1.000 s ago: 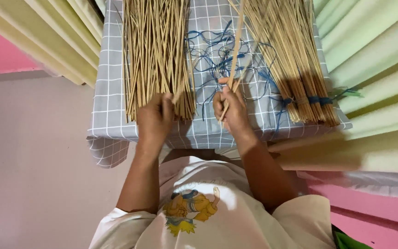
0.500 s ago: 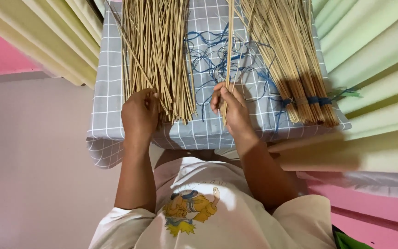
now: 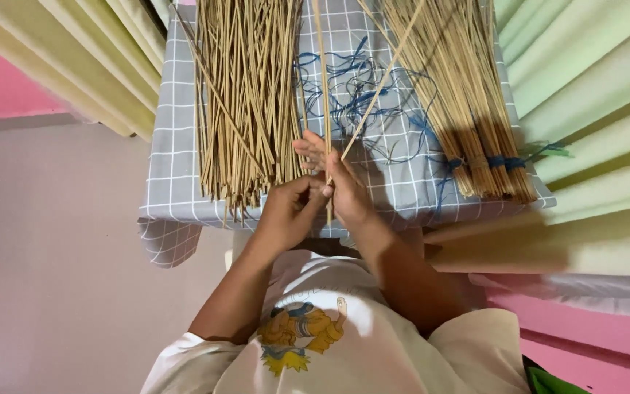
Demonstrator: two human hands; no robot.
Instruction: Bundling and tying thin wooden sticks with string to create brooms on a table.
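Note:
My right hand [image 3: 344, 186] grips two thin tan sticks [image 3: 324, 87] that rise from it and fan apart over the cloth. My left hand [image 3: 288, 213] has come in beside it, fingertips touching the same sticks near their lower ends. Left of both hands lies a loose pile of tan sticks [image 3: 246, 95]. At the right lies a bundle of sticks [image 3: 468, 102] bound near its end with blue thread [image 3: 501, 162]. Loose blue thread [image 3: 362, 87] is tangled on the cloth between the two heaps.
The sticks rest on a grey cloth with a white grid [image 3: 173, 190] over a small table. Pale green and cream curtain folds [image 3: 585, 95] hang at right and upper left [image 3: 74, 58]. A pink wall [image 3: 1, 80] and pinkish floor [image 3: 60, 277] lie to the left.
My left hand left the loose pile and moved right to meet my right hand. My right hand now holds two sticks, one slanting right.

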